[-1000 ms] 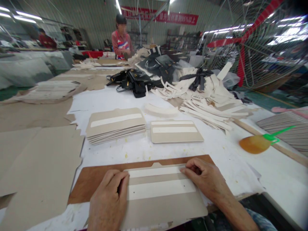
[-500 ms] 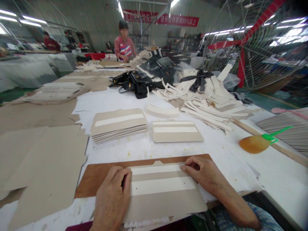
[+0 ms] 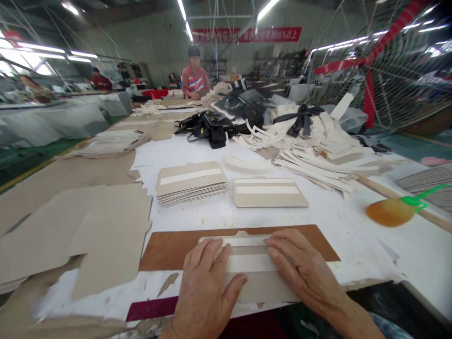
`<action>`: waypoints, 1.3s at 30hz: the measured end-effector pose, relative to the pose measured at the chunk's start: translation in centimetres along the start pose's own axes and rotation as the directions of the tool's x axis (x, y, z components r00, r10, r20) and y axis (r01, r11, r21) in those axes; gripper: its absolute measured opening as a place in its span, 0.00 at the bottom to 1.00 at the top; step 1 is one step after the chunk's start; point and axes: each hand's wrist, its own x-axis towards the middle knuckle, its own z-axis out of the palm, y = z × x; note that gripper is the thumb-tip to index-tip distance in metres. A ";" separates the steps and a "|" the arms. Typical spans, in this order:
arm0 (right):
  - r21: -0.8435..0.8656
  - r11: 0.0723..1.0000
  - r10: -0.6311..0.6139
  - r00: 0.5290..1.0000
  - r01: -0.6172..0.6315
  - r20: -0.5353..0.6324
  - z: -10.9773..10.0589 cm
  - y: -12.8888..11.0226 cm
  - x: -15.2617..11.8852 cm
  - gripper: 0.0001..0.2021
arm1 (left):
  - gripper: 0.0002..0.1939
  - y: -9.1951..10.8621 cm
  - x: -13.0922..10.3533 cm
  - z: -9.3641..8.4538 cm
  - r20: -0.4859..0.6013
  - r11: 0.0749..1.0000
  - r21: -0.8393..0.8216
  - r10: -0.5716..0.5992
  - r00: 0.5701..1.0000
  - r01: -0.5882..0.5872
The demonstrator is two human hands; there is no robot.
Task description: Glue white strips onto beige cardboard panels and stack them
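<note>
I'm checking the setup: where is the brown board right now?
In the head view, the brown board lies low, near the centre, beneath the beige panel under the left hand and right hand.

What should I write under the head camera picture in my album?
Left hand and right hand rest on a beige panel with white strips, over a brown board, stacked panels beyond.
</note>
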 end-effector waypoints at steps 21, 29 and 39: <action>-0.400 0.889 -0.208 0.975 0.224 0.084 2.5 0.5 0.3 0.19 | 0.28 1.3 -0.2 2.0 0.132 0.988 0.023 -0.153 0.979 0.151; -0.529 0.845 -0.143 0.986 0.076 -0.088 -1.3 5.9 -3.6 0.17 | 0.16 0.1 -0.5 0.7 0.061 0.992 -0.029 -0.123 0.990 0.125; -0.453 0.891 -0.075 0.993 0.028 -0.087 0.0 3.5 -8.2 0.18 | 0.33 -4.6 -7.7 -0.5 0.104 0.989 0.098 -0.123 0.987 0.113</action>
